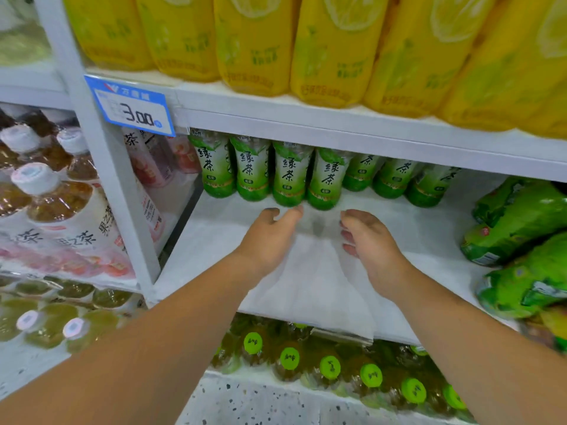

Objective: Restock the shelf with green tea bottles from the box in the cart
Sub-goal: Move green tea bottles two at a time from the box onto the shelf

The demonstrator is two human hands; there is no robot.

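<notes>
At the back of the white shelf we see the green tea bottles standing upright in a row, just beyond our fingertips, with bare shelf board under our hands. Our left hand reaches in palm inward with fingers nearly straight, its tips just beside the bases of the middle bottles, though we cannot tell whether they touch. Our right hand hovers near it, apart from the bottles, fingers loosely curled; both hands hold nothing, forearms stretched forward side by side.

Caps of the green tea bottles are hidden behind the upper shelf.
</notes>
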